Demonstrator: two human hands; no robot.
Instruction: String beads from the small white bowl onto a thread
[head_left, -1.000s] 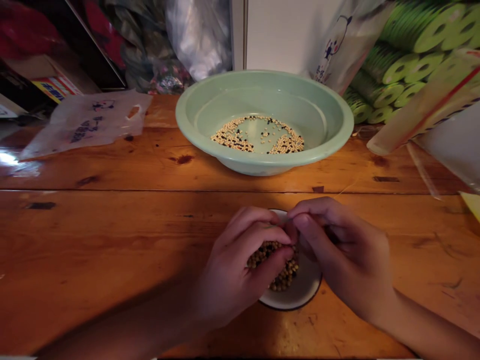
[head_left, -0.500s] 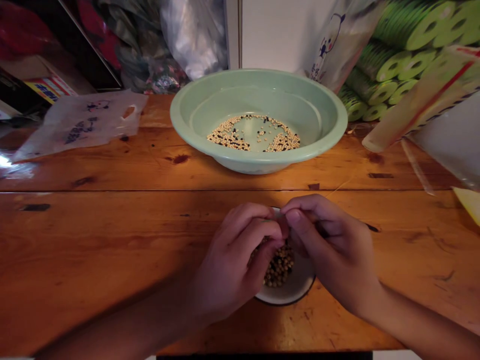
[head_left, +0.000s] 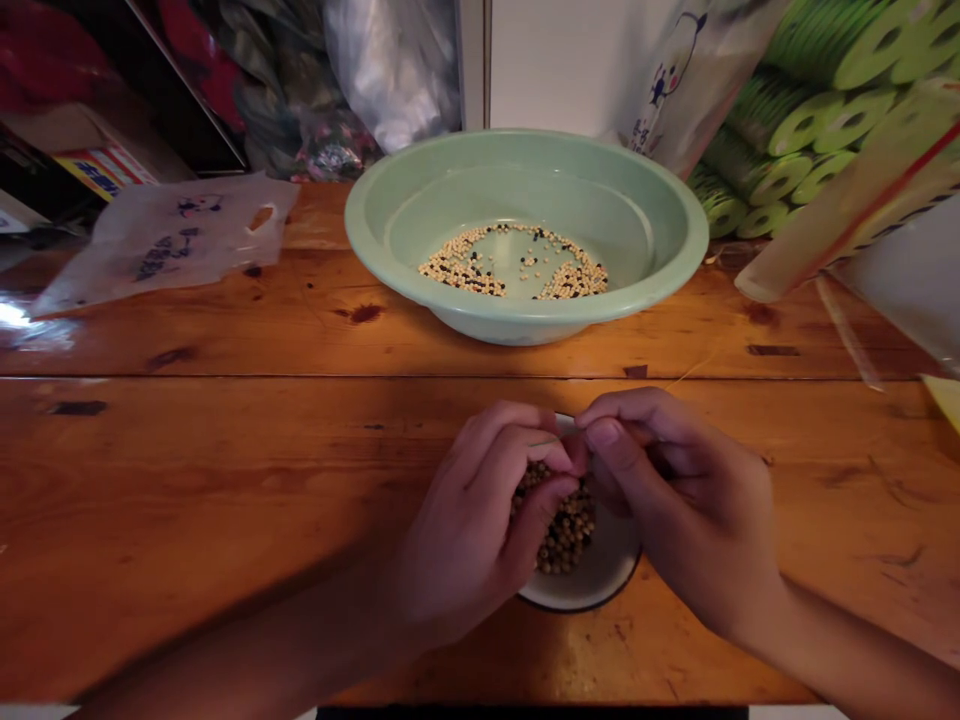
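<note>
A small white bowl [head_left: 611,575] with a dark rim stands near the table's front edge, holding a heap of round brown beads [head_left: 566,535]. Over its left side is my left hand [head_left: 487,510], thumb and fingers pinched together. My right hand [head_left: 694,510] is closed in a pinch at the bowl's right side, its thumb pressed to the index finger. The fingertips of both hands meet above the beads. Whatever they hold is too small or hidden to make out. A thin greenish line crosses a finger of my left hand.
Behind the hands sits a wide green basin [head_left: 525,310] with many cream and dark beads in it. A flat plastic bag [head_left: 161,240] lies on the wooden table [head_left: 225,480] at left. Stacked green spools [head_left: 810,150] and a standing clear bag [head_left: 855,200] occupy the right back.
The whole view has shifted slightly, so things appear a little further right. Both hands keep nearly the same pinched pose over the bowl.
</note>
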